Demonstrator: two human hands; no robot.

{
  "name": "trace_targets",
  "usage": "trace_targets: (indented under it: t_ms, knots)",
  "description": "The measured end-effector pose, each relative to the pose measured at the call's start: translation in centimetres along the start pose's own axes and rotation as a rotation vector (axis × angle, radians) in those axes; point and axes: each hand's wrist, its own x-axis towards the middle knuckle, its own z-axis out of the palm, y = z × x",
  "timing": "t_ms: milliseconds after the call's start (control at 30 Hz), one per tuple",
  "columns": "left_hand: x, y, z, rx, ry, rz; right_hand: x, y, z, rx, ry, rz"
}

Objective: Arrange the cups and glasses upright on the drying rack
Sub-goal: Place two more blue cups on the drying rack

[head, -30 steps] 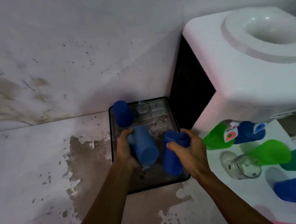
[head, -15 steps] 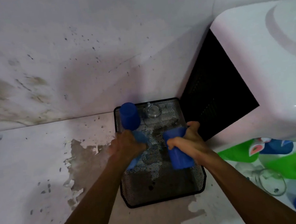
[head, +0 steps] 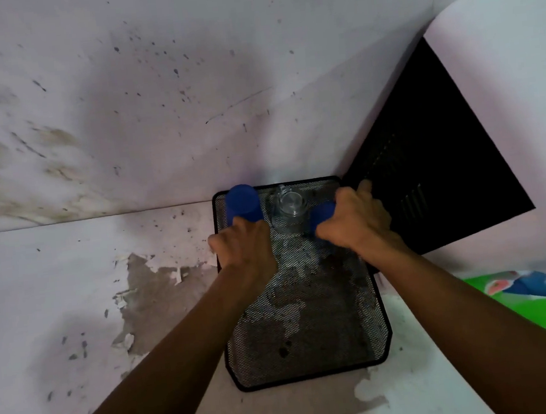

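A black mesh drying rack (head: 311, 336) lies on the counter against the wall. One blue cup (head: 243, 203) stands mouth down in its back left corner, and a clear glass (head: 290, 210) stands beside it at the back middle. My right hand (head: 353, 222) is closed around another blue cup (head: 320, 214) at the back right, touching the glass's right side. My left hand (head: 245, 248) is curled palm down just in front of the back left cup. The blue cup it carried is hidden under it.
A white water dispenser (head: 505, 101) with a black vented side panel (head: 427, 165) stands tight against the rack's right edge. Green and blue cups (head: 541, 304) lie at the right edge. The wall rises just behind the rack. The worn counter (head: 73, 292) stretches left.
Both hands moved toward the back of the rack with their blue cups. The right cup now sits beside the glass, and the left cup has dropped out of sight under my hand.
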Motion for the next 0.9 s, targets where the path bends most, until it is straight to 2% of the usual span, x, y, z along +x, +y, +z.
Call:
trace_targets:
  t_ms: [200, 367, 633, 800, 900]
  knots:
    - [-0.4, -0.9, -0.3, -0.149, -0.052, 0.003, 2.5, -0.5, -0.6, -0.007, 0.081, -0.049]
    - [-0.6, -2.3, 0.7, -0.347, 0.010, 0.090, 4.0, -0.8, 0.4, 0.070, 0.170, -0.139]
    - [-0.5, -3.1, 2.5, -0.513, 0.100, 0.055, 5.2, -0.9, 2.3, 0.198, 0.273, -0.258]
    - [-0.6, -3.5, 2.7, -0.491, 0.052, 0.055, 4.9, -0.7, 2.4, -0.027, 0.186, -0.234]
    - [-0.8, -3.9, 0.9, -0.498, 0.077, 0.009, 3.9, -0.6, 2.0, -0.070, 0.271, -0.323]
